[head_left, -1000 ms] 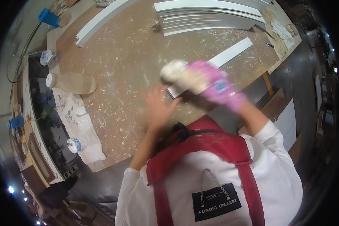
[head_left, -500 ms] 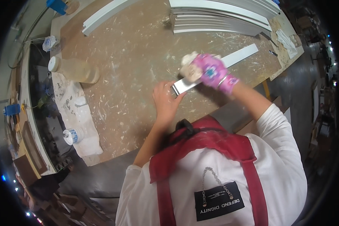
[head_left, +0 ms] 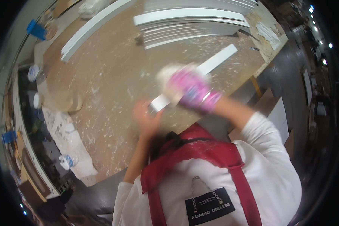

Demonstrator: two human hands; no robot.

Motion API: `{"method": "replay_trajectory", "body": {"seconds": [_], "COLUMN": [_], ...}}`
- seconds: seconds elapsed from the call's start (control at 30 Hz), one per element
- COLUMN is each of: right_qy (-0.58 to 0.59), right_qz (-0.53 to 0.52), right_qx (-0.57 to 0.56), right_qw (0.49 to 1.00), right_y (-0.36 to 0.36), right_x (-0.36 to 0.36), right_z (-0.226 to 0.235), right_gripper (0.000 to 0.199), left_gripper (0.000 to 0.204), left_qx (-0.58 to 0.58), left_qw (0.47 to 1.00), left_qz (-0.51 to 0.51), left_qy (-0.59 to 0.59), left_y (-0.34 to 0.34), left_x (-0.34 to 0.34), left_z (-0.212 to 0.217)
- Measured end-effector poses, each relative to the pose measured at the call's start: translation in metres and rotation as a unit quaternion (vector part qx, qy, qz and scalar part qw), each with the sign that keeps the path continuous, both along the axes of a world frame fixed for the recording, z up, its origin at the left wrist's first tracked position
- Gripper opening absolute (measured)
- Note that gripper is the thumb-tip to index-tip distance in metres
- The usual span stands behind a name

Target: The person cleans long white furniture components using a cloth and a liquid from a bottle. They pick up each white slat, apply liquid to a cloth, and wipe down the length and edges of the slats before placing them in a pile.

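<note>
Speckled workbench (head_left: pixel 113 86) — white strip (head_left: pixel 214 62) runs lower-left to upper-right; left hand (head_left: pixel 145 118) pins end, gloved right hand (head_left: pixel 190 90) grips pad.

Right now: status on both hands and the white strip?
Left hand bare, pinning near end of white strip to workbench. Right hand, pink glove, pressing pale pad on strip; blurred. Nothing blocking; stacked white boards behind, apart.

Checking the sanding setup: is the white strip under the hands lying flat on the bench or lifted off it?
Flat, as far as shows. The white strip lies along the bench, the left hand at its near end, the gloved right hand on top; blur hides the contact.
</note>
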State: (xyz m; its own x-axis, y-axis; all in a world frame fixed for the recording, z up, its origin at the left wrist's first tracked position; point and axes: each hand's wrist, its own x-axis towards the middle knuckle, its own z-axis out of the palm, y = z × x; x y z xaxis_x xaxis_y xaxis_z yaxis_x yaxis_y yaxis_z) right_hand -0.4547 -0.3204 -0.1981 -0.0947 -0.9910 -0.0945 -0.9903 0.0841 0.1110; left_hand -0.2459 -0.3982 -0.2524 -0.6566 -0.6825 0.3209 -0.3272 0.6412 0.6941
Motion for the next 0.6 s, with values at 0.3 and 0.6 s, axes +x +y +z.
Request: {"method": "replay_trajectory", "body": {"seconds": [0.3,0.6], "right_qy": [-0.169,-0.056], "right_qz": [-0.311,-0.223], "right_qx": [-0.177,-0.090], "right_qw": [0.919,0.969], "right_y": [0.067,0.056], "right_x": [-0.178,-0.136], "right_z": [0.022,0.000], "right_gripper": [0.013,0.017], "left_gripper": [0.050,0.051], "left_qx": [0.048,0.066], "left_qw": [0.997,0.994], "left_qz": [0.003,0.013], "left_qy": [-0.065,-0.081], "left_y": [0.005,0.004], "left_x": [0.000,0.003], "left_z": [0.028,0.026]}}
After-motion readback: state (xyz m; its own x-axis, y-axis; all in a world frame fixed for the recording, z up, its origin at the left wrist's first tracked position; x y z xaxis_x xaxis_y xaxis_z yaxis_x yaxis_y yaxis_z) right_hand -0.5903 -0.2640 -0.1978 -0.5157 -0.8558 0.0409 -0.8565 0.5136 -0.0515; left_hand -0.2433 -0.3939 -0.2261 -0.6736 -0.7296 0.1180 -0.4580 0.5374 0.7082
